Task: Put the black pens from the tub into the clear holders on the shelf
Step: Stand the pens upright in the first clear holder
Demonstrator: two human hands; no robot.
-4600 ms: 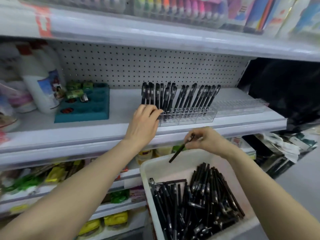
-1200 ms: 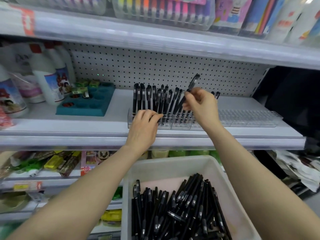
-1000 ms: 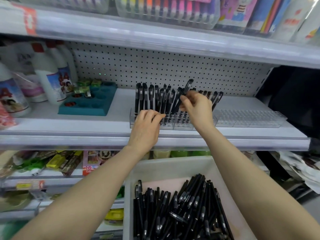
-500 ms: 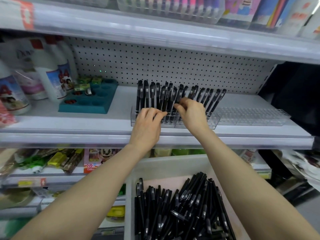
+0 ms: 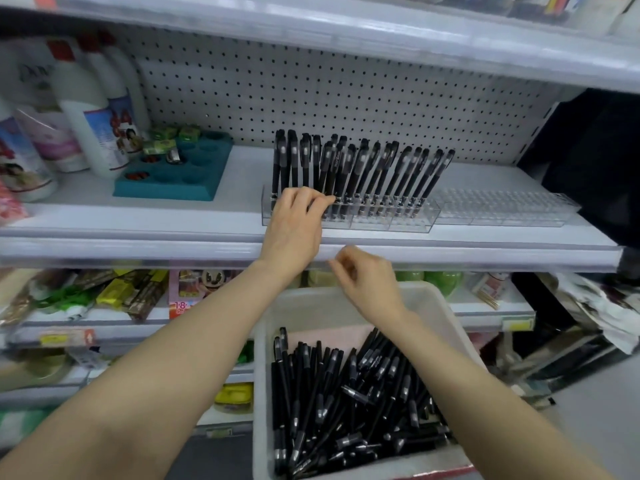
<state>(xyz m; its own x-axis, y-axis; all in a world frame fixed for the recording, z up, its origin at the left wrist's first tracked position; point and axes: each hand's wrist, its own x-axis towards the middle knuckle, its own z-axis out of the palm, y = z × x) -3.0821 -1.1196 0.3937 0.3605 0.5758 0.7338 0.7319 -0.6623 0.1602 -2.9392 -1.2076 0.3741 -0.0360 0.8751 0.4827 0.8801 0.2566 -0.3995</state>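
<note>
A white tub (image 5: 446,313) full of loose black pens (image 5: 349,400) sits below the shelf edge. On the shelf, a clear holder (image 5: 391,221) carries several black pens standing upright (image 5: 367,171). A second clear holder (image 5: 502,211) to its right holds nothing. My left hand (image 5: 294,226) rests on the left front of the filled holder, fingers lying against it. My right hand (image 5: 367,282) hovers over the tub's far rim, below the shelf edge, fingers loosely curled and holding nothing.
A teal tray (image 5: 173,178) with small green items and white bottles (image 5: 90,112) stand on the shelf's left. The shelf's front lip (image 5: 485,254) juts out above the tub. Packaged goods fill the lower shelves on the left. A dark gap lies at the right.
My right hand set its pen into the holder, let go and dropped down from the shelf to just above the tub. My left hand has stayed on the holder.
</note>
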